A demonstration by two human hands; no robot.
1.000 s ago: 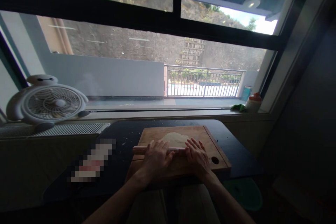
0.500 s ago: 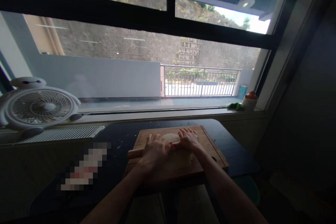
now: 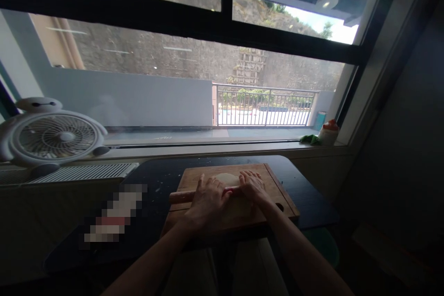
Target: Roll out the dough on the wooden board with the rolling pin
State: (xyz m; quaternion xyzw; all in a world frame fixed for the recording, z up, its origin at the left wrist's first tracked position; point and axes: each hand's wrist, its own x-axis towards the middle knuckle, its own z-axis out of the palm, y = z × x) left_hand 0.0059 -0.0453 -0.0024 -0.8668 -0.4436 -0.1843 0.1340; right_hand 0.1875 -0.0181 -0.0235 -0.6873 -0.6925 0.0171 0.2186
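A pale, flat sheet of dough (image 3: 227,179) lies on a wooden cutting board (image 3: 274,194). Across the dough runs a wooden rolling pin (image 3: 181,197), its left end sticking out beyond my left hand (image 3: 208,196). That hand lies over the pin, thumb pointing inward and fingers reaching forward. My right hand (image 3: 253,185) is bent over the pin's right part, fingers close together. Between the two hands a short reddish stretch of the pin shows. My palms hide the rest of it, and part of the dough nearer me is in shadow.
The board sits on a dark table (image 3: 308,189) below a wide window. A white fan (image 3: 65,136) stands at the left, near a blurred-out item (image 3: 118,212) on the table. On the sill are a red-topped container (image 3: 329,133) and a green cloth-like thing (image 3: 310,139).
Both hands stay on the rolling pin, with only small shifts of the fingers and pin. The left fingers look slightly more raised and spread. The whole view has shifted a little.
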